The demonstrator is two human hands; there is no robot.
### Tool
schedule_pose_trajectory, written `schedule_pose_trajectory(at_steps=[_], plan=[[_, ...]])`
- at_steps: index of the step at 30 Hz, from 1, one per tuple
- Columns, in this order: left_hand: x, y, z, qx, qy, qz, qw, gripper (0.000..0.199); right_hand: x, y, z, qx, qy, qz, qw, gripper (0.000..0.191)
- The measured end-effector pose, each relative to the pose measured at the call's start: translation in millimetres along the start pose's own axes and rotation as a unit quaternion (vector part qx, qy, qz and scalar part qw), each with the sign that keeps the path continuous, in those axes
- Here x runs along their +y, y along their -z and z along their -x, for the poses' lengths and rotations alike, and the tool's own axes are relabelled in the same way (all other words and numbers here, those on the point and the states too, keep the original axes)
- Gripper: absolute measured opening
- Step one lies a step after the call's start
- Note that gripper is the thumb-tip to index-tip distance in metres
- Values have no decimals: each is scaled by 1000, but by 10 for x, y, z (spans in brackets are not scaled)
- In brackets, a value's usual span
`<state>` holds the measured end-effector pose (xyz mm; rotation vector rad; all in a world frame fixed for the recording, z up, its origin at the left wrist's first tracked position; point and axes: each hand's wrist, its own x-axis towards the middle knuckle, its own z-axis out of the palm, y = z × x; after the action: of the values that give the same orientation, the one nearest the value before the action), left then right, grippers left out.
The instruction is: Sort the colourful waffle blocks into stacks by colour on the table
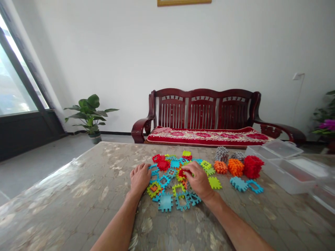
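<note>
A loose pile of flat plastic interlocking building tiles in blue, lime, red, orange and grey is spread over the table before me. My right hand [199,179] reaches over the pile with thumb and fingers pinched on a red tile [182,173]. At the pile's left edge, my left hand [140,177] rests palm down with its fingers laid out, close to blue frame-shaped tiles [154,177]. Nearest to me lie a solid blue tile [165,202] and a blue open frame tile [182,202]. A lime tile [215,183] sits just right of my right hand.
To the right stand stacks of grey [222,154], orange [236,167] and red tiles [253,166]. Two blue tiles [238,184] lie in front of them. Clear plastic boxes [290,174] occupy the right side. Behind the patterned table [78,195] is a wooden bench [201,111].
</note>
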<state>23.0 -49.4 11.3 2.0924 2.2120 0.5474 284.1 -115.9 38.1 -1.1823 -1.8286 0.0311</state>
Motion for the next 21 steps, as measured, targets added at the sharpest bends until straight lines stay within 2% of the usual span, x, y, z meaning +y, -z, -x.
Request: schedule_pose_trajectory(at_steps=[3,8,14,18,21], plan=[[-9,-12,-5,4,-6,-4,1000,41,130,63,-6,22,-2,26,999,26],[-1,-12,-1,10,-6,-4,1000,41,327,151,59,22,-57,-9,998,40],[7,0,6,5,-5,-5,1000,42,455,260,96,13,-97,-70,993,38],[-4,-13,-4,13,-8,-6,1000,41,481,300,116,-24,-133,-49,990,41],[-4,-14,-5,10,-6,-5,1000,42,416,339,117,-82,-119,21,989,53]])
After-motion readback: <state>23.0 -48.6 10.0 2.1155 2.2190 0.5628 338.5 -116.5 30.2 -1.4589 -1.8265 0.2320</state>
